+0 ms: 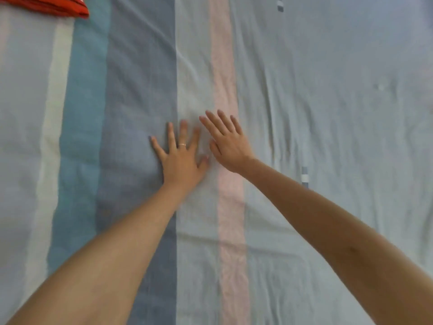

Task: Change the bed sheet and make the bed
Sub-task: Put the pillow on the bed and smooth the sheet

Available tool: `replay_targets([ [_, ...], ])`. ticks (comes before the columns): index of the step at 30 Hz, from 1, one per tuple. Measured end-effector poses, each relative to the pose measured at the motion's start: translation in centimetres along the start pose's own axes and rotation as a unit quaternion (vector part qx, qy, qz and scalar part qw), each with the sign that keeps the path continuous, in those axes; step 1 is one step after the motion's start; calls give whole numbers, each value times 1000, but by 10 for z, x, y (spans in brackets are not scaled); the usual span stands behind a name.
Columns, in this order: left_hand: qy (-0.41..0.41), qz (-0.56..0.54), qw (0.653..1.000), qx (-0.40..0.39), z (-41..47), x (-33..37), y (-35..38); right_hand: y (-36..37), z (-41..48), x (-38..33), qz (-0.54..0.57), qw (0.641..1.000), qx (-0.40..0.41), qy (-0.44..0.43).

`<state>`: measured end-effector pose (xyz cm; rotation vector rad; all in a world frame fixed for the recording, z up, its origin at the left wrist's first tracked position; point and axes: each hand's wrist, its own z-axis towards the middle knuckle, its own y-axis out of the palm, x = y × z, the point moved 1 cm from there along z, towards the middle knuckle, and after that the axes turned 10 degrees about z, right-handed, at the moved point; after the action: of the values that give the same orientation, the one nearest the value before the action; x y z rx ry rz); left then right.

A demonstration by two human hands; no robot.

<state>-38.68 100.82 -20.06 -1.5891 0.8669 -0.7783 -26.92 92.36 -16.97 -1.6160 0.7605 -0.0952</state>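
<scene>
Covering the whole bed, the striped blue, grey and pink cotton sheet (328, 113) lies spread; left hand (181, 158) and right hand (228, 141) press flat, fingers apart, holding nothing. Smoothing step; next, sweep outward toward the wrinkles.

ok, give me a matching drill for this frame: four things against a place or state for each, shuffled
Things:
1. left hand
2. right hand
3. red cloth
4. bed sheet

Place or state:
A. spread out under both hands
B. top left corner of the view
C. wears a ring
D. lies partly over the pink stripe

Pairs: 1-C; 2-D; 3-B; 4-A
</scene>
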Motion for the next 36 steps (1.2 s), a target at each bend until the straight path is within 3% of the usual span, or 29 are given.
replay_targets([
  [2,91,33,995,14,-51,29,21,-6,-1,45,-9,1000,-10,22],
  [4,173,46,984,22,-101,58,38,-12,-43,120,24,973,50,224],
  [5,217,53,975,19,-127,75,43,-15,-87,161,50,930,87,354],
  [7,284,57,957,7,-168,86,50,-12,-176,202,78,844,106,520],
  [10,375,55,925,-4,-198,110,58,-6,-326,224,145,735,74,659],
  [13,419,24,908,-15,-202,128,47,10,-427,198,168,618,73,765],
  [14,399,0,917,-14,-198,132,39,14,-434,185,160,617,75,767],
  [15,354,-27,935,-4,-192,134,33,16,-426,172,145,649,76,743],
  [19,66,-51,997,4,-144,126,6,12,-331,124,149,839,110,512],
  [22,-88,-1,991,-96,-144,101,13,8,-251,79,166,922,96,335],
  [25,-199,14,951,-235,-216,84,30,44,-229,27,106,982,-30,155],
  [28,-305,0,882,-359,-291,73,36,103,-284,-41,32,984,-171,-27],
  [30,-305,16,852,-425,-329,62,30,122,-335,-81,90,955,-268,-91],
  [34,-271,63,832,-479,-346,42,13,99,-369,-91,268,908,-316,-59],
  [36,-239,69,882,-401,-319,46,-7,77,-362,-71,362,890,-270,63],
])
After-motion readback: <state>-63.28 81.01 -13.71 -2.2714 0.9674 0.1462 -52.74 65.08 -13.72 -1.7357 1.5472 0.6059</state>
